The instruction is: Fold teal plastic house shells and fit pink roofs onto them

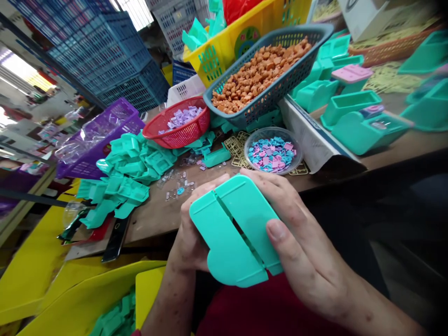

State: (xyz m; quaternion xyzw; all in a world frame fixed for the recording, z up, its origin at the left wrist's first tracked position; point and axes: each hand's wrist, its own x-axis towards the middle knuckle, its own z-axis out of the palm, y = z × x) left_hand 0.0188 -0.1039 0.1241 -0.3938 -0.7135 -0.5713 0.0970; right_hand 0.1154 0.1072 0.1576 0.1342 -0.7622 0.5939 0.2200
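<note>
**Both hands grip a teal plastic part**

Beyond the hands, a grey basket (280,84) of orange bits; nearer, a red basket (178,130); just ahead, a clear bowl (273,151); the teal plastic part (234,233) sits clasped between left hand (191,233) and right hand (301,242).

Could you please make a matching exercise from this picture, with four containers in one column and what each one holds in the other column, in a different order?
Containers:
1. red basket
2. grey-blue basket
3. clear round bowl
4. yellow basket

Contents:
A. orange-brown small pieces
B. pink and blue small pieces
C. teal parts and something red
D. pale purple small pieces

Pairs: 1-D, 2-A, 3-B, 4-C
</note>
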